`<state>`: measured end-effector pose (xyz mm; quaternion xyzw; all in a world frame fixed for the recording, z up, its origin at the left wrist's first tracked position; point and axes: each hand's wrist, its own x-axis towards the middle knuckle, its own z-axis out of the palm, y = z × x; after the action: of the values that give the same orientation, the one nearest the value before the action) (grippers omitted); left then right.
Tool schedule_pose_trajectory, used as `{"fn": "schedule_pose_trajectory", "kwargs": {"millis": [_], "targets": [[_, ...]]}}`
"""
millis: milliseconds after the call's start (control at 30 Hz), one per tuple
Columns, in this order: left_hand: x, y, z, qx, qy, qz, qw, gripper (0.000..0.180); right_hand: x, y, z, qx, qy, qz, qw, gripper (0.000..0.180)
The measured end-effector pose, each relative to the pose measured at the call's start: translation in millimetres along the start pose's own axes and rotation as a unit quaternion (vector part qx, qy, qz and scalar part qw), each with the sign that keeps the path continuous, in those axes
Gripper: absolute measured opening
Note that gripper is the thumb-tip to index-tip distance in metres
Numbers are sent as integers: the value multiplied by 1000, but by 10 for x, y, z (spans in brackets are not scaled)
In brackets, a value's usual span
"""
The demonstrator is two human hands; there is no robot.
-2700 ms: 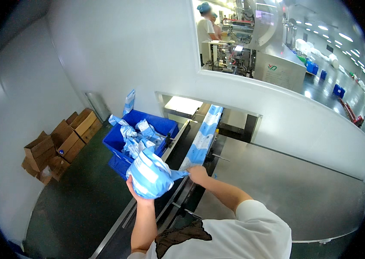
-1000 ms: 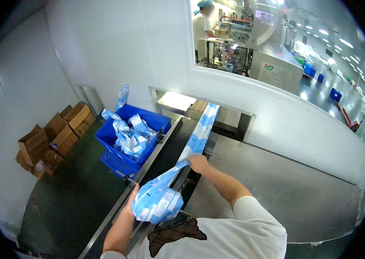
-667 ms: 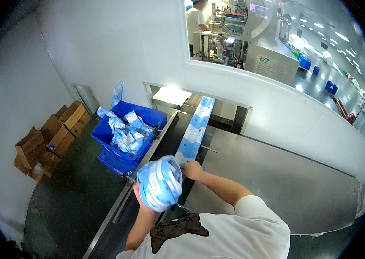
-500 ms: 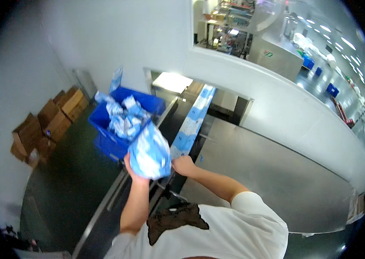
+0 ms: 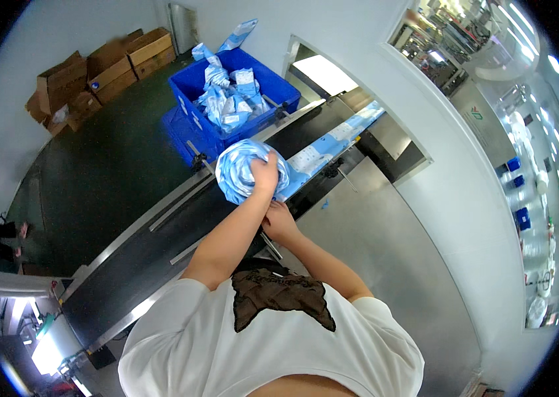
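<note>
A coiled roll of blue-and-white packaging film (image 5: 234, 173) rests over the black conveyor, its spiral end facing up. From it, a flat strip of the same film (image 5: 322, 149) runs along the belt toward the wall opening. My left hand (image 5: 265, 173) is closed over the right part of the roll, its fingers reaching toward the coil's centre. Just below the roll, my right hand (image 5: 280, 223) is closed at the near edge where strip and roll meet. Its fingertips are partly hidden, and what they pinch cannot be made out.
Beyond the conveyor (image 5: 180, 221) stands a blue crate (image 5: 187, 89) holding crumpled blue-and-white film. A steel table (image 5: 385, 258) lies to the right. Metal rods with black knobs (image 5: 200, 161) edge the belt. Cardboard boxes (image 5: 109, 69) line the left wall. The wall opening (image 5: 392, 142) is at the far right.
The film bundle, earlier upright with my left hand at its left side, now shows its coiled end upward. My left hand has moved over it to the right part. The view has turned.
</note>
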<state>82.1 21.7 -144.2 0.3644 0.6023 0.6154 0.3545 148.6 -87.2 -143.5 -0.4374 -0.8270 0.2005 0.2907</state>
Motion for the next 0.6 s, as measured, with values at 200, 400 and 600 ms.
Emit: {"fn": "schedule_pose_trajectory", "kwargs": {"millis": [200, 400, 600], "targets": [[-99, -199, -324, 247, -192, 0, 950, 40, -100, 73, -181, 198, 18, 123, 972, 16], [-458, 502, -577, 310, -321, 79, 891, 40, 282, 116, -672, 66, 118, 52, 990, 71], [-370, 459, -856, 466, -461, 72, 752, 43, 706, -36, -673, 99, -69, 60, 991, 90]]}}
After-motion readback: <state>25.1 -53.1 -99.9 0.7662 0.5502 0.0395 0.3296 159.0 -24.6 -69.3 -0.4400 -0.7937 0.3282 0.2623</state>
